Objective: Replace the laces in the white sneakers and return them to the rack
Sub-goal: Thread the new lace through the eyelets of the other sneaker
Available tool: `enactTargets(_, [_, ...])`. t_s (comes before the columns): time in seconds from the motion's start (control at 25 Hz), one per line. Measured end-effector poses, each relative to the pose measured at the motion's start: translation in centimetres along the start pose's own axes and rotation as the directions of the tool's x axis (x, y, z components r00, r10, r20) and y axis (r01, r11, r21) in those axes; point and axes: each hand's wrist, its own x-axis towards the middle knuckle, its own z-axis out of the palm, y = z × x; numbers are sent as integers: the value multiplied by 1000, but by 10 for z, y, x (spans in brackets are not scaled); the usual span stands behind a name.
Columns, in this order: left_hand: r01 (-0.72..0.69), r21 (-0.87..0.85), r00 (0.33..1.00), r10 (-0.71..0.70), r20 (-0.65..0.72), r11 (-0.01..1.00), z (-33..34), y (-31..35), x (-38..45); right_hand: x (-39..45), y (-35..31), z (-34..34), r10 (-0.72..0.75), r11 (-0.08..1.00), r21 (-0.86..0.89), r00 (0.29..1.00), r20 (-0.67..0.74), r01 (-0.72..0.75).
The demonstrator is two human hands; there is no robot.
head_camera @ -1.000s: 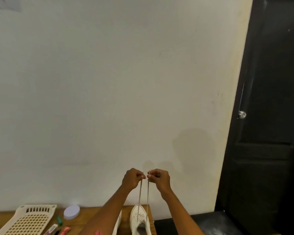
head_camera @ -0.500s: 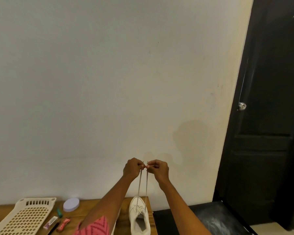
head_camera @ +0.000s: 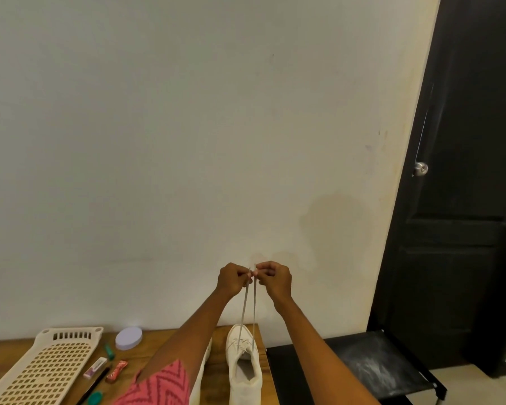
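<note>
A white sneaker [head_camera: 244, 369] stands on the wooden table [head_camera: 155, 344] near its right edge, toe toward the wall. Two ends of its white lace [head_camera: 249, 305] run straight up from the eyelets, taut and close together. My left hand [head_camera: 232, 278] pinches the left end and my right hand [head_camera: 275, 278] pinches the right end, both raised well above the shoe in front of the wall, knuckles almost touching. A second white sneaker [head_camera: 200, 372] lies to the left, mostly hidden behind my left forearm.
A cream perforated plastic tray [head_camera: 46, 372] lies at the table's left. A lilac round lid [head_camera: 128, 338], small tubes and a pen sit between tray and shoes. A black seat [head_camera: 362, 366] stands right of the table, a black door [head_camera: 465, 200] beyond it.
The camera has tilted down a little, so more of the table and shoe shows. Both hands keep pinching the lace ends held up together above the sneaker.
</note>
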Motion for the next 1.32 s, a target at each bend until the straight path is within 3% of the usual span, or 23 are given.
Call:
enactTargets(0.2, [144, -253, 986, -116, 120, 957, 6, 0, -6, 6, 0, -1, -17, 999, -39, 998, 66, 19])
enactTargets(0.36, [204, -289, 979, -201, 41, 935, 11, -1, 2, 1, 19, 0, -52, 987, -151, 999, -17, 49])
enactTargets(0.4, [217, -313, 974, -227, 3, 925, 12, -4, 4, -4, 32, 0, -28, 981, -191, 999, -24, 23])
enactTargets(0.48, [231, -375, 962, -269, -50, 898, 16, -9, 3, -19, 62, 2, 110, 947, -316, 985, 136, -62])
enactTargets(0.52, [230, -402, 959, -278, -63, 886, 17, -11, 3, -29, 74, 6, 204, 897, -433, 949, 239, -83])
enactTargets(0.6, [228, -449, 957, -283, -58, 864, 22, -13, 1, -42, 90, 17, 334, 811, -574, 896, 294, -114])
enactTargets(0.76, [227, -513, 962, -272, -14, 828, 25, -21, 3, -42, 99, 34, 312, 918, -344, 893, 324, -196])
enactTargets(0.88, [225, -506, 952, -299, -68, 833, 19, -33, 8, -36, 96, 23, 266, 957, -204, 901, 343, -205])
enactTargets(0.96, [234, -459, 926, -340, -163, 857, 12, -50, 11, -32, 92, 12, 259, 966, -101, 909, 326, -239])
enactTargets(1.04, [284, -274, 904, -352, -241, 919, 7, -78, 13, -26, 90, 5, 291, 952, 2, 913, 287, -305])
enactTargets(1.08, [351, -57, 908, -354, -224, 935, 7, -93, 12, -22, 91, 3, 309, 941, 56, 915, 260, -334])
enactTargets(1.16, [435, 439, 897, -417, -143, 786, 14, -116, 4, -12, 94, 5, 345, 912, 153, 915, 210, -380])
enactTargets(1.2, [409, 581, 896, -431, -108, 704, 22, -126, -1, -6, 96, 8, 357, 900, 189, 914, 193, -392])
enactTargets(1.24, [360, 634, 910, -408, -75, 685, 33, -131, -4, 0, 98, 10, 366, 892, 211, 912, 184, -401])
enactTargets(1.32, [212, 627, 955, -296, 31, 750, 59, -139, -2, 13, 106, 19, 396, 879, 206, 898, 189, -431])
